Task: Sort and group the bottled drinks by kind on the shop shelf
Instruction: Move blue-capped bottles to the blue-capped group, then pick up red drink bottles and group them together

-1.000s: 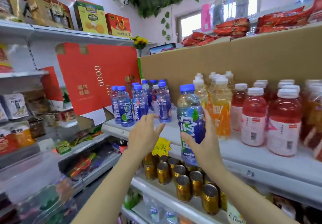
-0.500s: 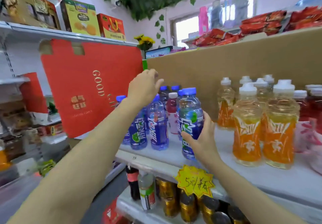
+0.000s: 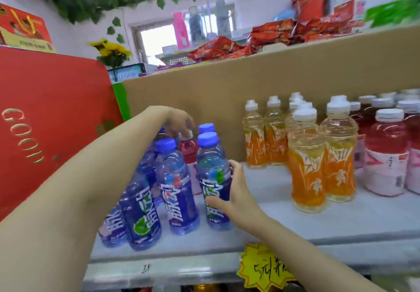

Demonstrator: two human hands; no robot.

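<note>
Several blue bottles stand grouped at the left of the white shelf. My right hand grips the rightmost blue bottle, which stands on the shelf. My left hand reaches over the blue group, fingers curled on the white cap of a red bottle standing among them at the back. Orange bottles stand in the middle. Red bottles fill the right end.
A cardboard wall backs the shelf, with red snack packs on top. A large red gift box leans at the left. A yellow price tag hangs on the shelf's front edge.
My right hand has set the blue bottle down beside the other blue ones. My left hand dropped from above the group onto the red bottle's cap. The view moved closer.
</note>
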